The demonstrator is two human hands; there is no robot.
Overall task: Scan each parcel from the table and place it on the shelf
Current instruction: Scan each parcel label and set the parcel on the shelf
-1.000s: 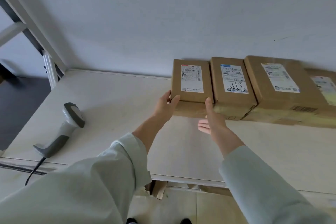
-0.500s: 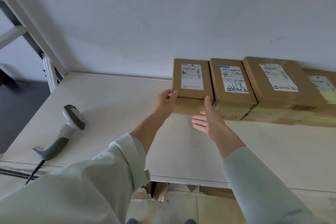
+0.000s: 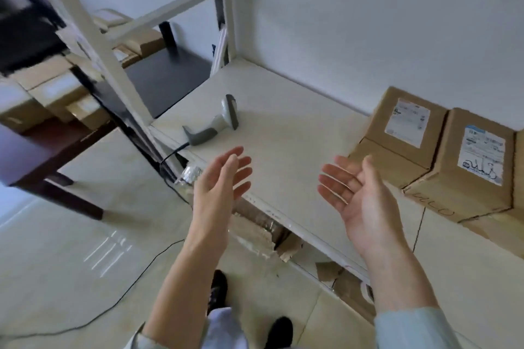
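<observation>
Parcel just beyond right hand

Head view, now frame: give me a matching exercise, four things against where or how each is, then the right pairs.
Things:
1. barcode scanner
2. left hand
3. parcel with the handwritten scribble on its label
4. dark wooden table

Places or states:
A. open, palm inward, holding nothing
B. lying on its side on the white shelf board, cable trailing off the edge
C. left of the shelf frame, cardboard boxes on it
D. on the shelf, right of another labelled parcel

Pairs: 1-B, 2-A, 3-D, 4-C
</observation>
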